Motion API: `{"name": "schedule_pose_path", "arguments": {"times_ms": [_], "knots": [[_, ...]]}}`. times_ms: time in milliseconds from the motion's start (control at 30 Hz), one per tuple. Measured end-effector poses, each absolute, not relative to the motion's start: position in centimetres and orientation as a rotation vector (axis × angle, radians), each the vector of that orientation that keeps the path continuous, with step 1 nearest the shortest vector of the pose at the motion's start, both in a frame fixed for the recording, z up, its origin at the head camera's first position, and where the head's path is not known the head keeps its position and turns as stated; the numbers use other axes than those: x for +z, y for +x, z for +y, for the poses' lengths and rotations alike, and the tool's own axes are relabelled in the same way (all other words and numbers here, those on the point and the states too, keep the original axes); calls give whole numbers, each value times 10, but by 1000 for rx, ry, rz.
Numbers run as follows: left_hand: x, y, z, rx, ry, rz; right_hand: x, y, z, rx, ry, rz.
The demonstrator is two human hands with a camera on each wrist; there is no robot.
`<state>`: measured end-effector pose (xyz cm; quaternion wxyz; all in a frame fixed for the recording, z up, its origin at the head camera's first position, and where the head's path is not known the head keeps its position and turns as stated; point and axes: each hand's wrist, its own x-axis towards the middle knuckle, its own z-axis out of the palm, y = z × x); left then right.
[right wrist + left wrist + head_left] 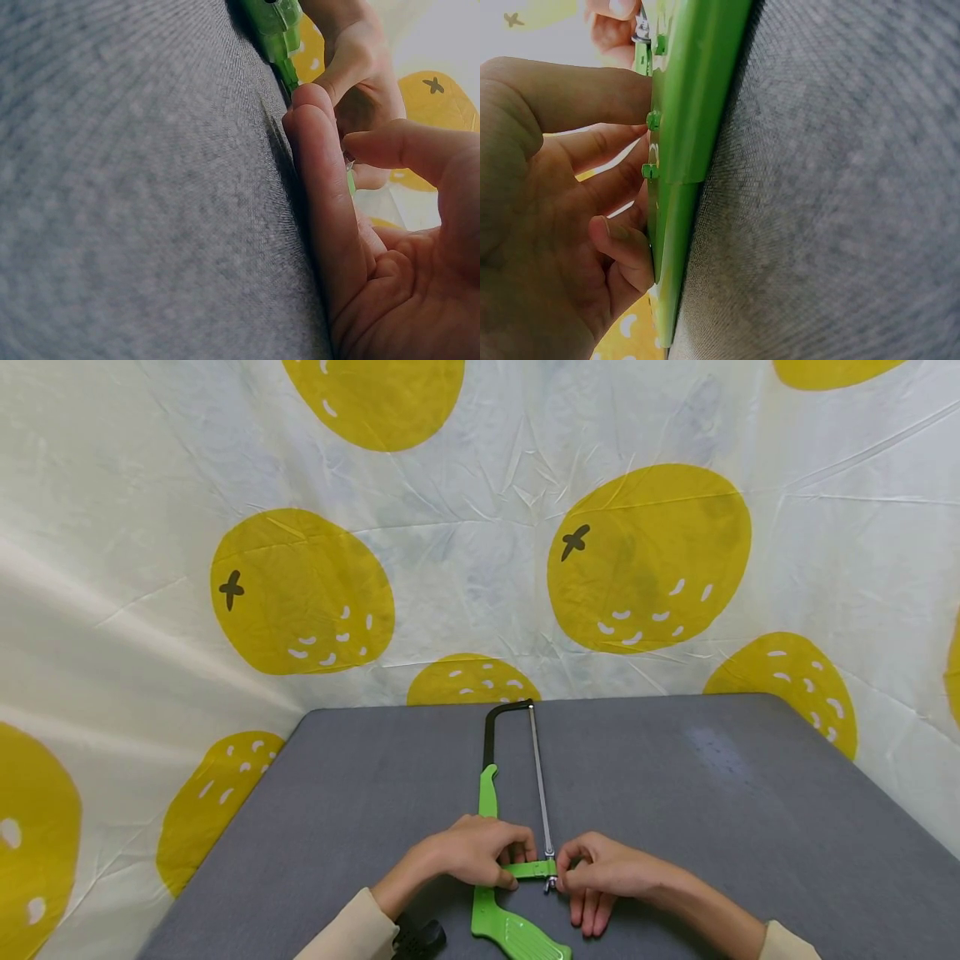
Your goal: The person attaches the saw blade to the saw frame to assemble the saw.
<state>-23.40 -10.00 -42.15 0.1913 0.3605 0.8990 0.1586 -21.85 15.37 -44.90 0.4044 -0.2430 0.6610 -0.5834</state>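
A hacksaw with a green frame and handle lies on the grey tabletop, its black bow pointing away from me. Its thin metal blade runs along the right side. My left hand lies over the green frame, thumb and fingers curled about the short crosspiece. In the left wrist view the fingertips meet the frame's face. At the crosspiece's right end, my right hand pinches the small metal blade fitting with thumb and index finger. Its other fingers extend along the tabletop.
The grey tabletop reaches back to a white cloth printed with yellow fruit, which hangs behind and at both sides. A black object sits beside my left sleeve, partly hidden. A pale patch marks the tabletop at the right.
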Motion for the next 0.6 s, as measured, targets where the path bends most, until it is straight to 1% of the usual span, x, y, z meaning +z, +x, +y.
{"name": "schedule_pose_path", "arguments": {"times_ms": [600], "knots": [[-422, -236, -101, 461, 1008, 2508, -447, -220, 154, -1471, -616, 1665]]}}
